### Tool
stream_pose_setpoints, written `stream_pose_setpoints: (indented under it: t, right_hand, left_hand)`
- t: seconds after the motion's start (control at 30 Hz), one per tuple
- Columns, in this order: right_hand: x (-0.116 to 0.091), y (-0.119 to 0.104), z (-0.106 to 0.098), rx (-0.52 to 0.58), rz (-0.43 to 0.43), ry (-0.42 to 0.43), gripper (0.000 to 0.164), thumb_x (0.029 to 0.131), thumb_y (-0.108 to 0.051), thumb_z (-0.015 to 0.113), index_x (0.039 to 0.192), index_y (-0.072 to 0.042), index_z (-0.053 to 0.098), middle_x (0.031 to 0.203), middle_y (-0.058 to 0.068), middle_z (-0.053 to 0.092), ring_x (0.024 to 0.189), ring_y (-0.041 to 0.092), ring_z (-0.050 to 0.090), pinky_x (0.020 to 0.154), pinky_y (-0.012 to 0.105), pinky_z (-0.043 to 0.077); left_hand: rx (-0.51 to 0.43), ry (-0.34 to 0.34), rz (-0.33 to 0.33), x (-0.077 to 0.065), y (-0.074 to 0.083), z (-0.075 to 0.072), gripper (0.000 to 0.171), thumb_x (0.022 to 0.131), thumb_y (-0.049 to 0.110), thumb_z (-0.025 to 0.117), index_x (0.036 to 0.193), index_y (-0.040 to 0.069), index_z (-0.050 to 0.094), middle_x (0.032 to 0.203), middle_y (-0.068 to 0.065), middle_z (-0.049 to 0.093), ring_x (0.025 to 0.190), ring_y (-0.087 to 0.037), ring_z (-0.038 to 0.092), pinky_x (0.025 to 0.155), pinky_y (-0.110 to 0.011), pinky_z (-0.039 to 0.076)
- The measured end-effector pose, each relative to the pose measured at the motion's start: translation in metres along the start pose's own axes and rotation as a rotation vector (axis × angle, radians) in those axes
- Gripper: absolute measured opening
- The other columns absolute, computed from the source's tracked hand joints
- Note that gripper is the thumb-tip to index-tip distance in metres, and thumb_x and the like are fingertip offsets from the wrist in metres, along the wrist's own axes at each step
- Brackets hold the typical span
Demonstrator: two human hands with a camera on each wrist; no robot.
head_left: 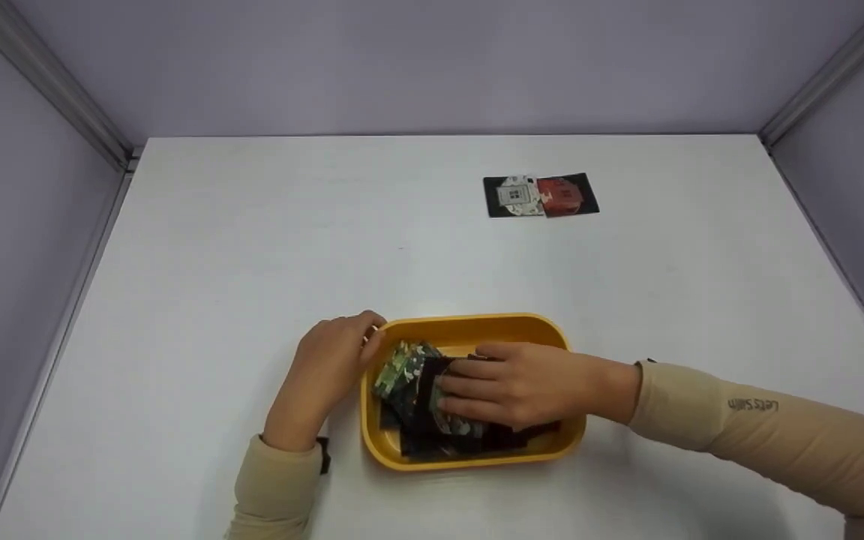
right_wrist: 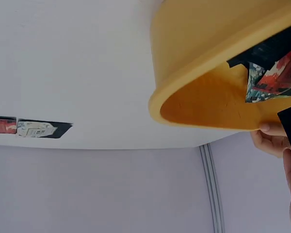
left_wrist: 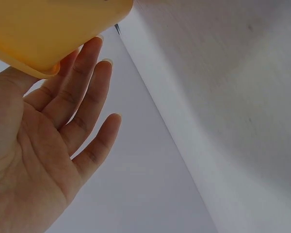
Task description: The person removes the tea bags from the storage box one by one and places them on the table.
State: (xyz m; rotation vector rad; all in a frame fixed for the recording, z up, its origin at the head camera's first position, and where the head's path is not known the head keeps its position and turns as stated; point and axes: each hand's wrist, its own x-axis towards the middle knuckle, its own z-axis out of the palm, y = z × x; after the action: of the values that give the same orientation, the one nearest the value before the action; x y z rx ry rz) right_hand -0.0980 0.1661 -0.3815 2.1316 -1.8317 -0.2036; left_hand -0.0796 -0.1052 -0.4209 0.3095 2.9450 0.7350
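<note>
A yellow tray [head_left: 477, 327] sits near the front of the white table and holds a heap of dark puzzle pieces [head_left: 409, 375]. My left hand [head_left: 331, 367] rests flat against the tray's outer left wall [left_wrist: 48, 29], with fingers [left_wrist: 82, 82] straight and the thumb at the rim. My right hand [head_left: 511, 390] reaches into the tray from the right. Its fingers lie spread on top of the pieces, the thumb lying alongside them. The right wrist view shows the tray's inner wall [right_wrist: 208, 102] and colourful pieces [right_wrist: 276, 77]; whether a piece is pinched is hidden.
Two joined puzzle pieces [head_left: 541, 195], one pale and one red on black, lie flat at the back right of the table [head_left: 252, 247]. Purple walls with metal corner posts [head_left: 57, 82] enclose the table on three sides.
</note>
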Motion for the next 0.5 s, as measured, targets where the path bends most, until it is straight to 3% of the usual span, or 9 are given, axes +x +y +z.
stream_pose_setpoints:
  t: [0.1, 0.33, 0.5]
  right_hand:
    - [-0.005, 0.005, -0.006, -0.030, 0.056, 0.024, 0.036, 0.104, -0.019, 0.049, 0.138, -0.011, 0.058, 0.131, 0.005, 0.063, 0.114, 0.021, 0.060, 0.084, 0.033, 0.049]
    - [-0.028, 0.018, -0.009, -0.075, 0.224, 0.102, 0.041, 0.109, -0.009, 0.026, 0.136, -0.007, 0.057, 0.127, 0.010, 0.065, 0.105, 0.023, 0.064, 0.082, 0.035, 0.053]
    - [-0.050, 0.029, -0.008, -0.090, 0.353, 0.119, 0.040, 0.110, -0.016, 0.028, 0.134, -0.006, 0.058, 0.125, 0.010, 0.066, 0.102, 0.025, 0.066, 0.078, 0.036, 0.055]
  left_hand:
    - [0.000, 0.003, 0.000, 0.000, 0.000, 0.000, 0.021, 0.101, 0.022, 0.060, 0.113, 0.009, 0.069, 0.097, -0.003, 0.072, 0.087, -0.022, 0.065, 0.084, -0.041, 0.052]
    - [-0.004, 0.004, 0.004, 0.000, 0.000, 0.001, 0.021, 0.101, 0.022, 0.060, 0.113, 0.009, 0.070, 0.098, -0.003, 0.072, 0.087, -0.022, 0.065, 0.086, -0.042, 0.052]
    - [-0.002, 0.005, 0.006, 0.000, 0.000, 0.000, 0.021, 0.100, 0.022, 0.061, 0.114, 0.009, 0.069, 0.099, -0.004, 0.072, 0.088, -0.022, 0.066, 0.087, -0.042, 0.051]
